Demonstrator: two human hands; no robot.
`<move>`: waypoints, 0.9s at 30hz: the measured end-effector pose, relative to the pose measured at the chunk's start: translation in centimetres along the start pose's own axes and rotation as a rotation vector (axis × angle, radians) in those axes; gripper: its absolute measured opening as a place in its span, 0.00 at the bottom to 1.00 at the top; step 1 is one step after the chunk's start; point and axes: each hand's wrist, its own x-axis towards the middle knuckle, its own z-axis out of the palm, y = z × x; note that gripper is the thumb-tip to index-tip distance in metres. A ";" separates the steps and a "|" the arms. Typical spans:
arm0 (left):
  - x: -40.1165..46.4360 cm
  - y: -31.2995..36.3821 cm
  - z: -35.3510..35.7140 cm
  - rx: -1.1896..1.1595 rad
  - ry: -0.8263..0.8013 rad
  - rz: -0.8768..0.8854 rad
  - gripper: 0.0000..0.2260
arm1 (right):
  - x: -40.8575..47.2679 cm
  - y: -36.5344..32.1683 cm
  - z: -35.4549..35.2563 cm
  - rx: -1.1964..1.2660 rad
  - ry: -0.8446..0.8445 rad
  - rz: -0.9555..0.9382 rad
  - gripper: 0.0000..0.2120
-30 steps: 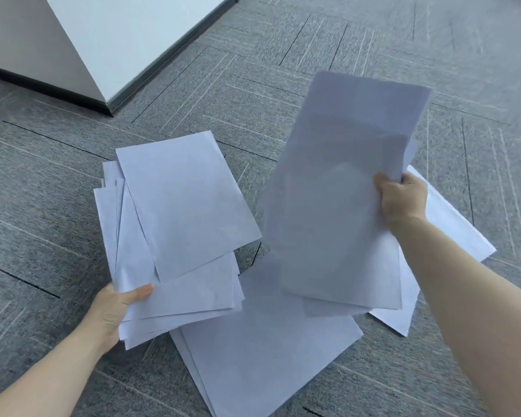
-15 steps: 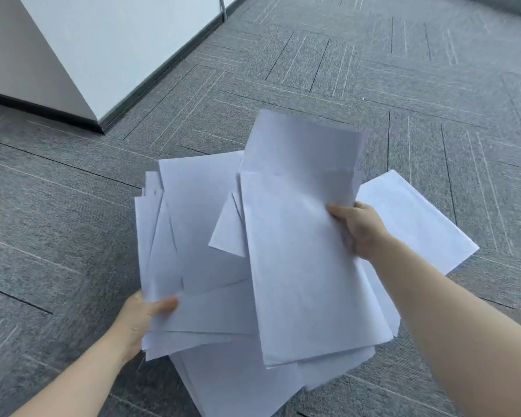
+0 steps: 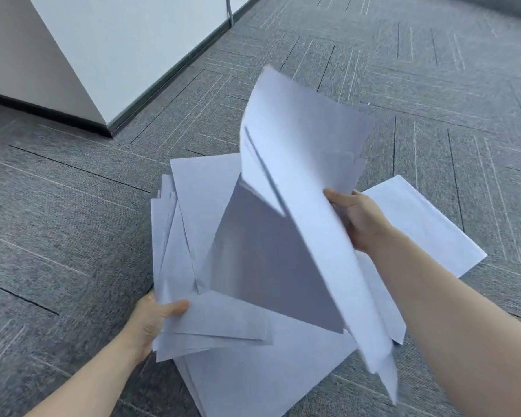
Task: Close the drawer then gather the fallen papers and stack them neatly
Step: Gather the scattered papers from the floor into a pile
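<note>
Right hand (image 3: 361, 219) pinches lifted sheets (image 3: 301, 188) right of centre; left hand (image 3: 151, 320) pinches the pile (image 3: 199, 224) lower left, nearer

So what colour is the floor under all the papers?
Grey carpet with thin pale lines, clear in the head view.

The floor (image 3: 73, 236) is covered with grey carpet tiles, with thin pale lines running in different directions from tile to tile. At the upper left stands a white cabinet (image 3: 139, 49) with a grey side and a dark base strip (image 3: 169, 76) along its bottom edge.
</note>
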 end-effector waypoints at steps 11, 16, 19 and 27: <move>-0.5 0.5 2.3 0.012 -0.204 0.022 0.37 | 1.5 4.2 -0.7 -0.358 0.282 -0.002 0.03; -0.5 0.7 3.2 0.045 -0.253 0.054 0.31 | 1.5 5.3 -1.6 -0.367 0.267 0.073 0.06; -0.7 0.9 4.3 0.063 -0.284 0.041 0.15 | 1.2 6.2 -1.9 -0.308 0.210 0.147 0.14; 0.0 -0.3 3.5 0.062 -0.333 -0.180 0.17 | 0.0 8.8 -2.1 -0.466 0.231 0.228 0.13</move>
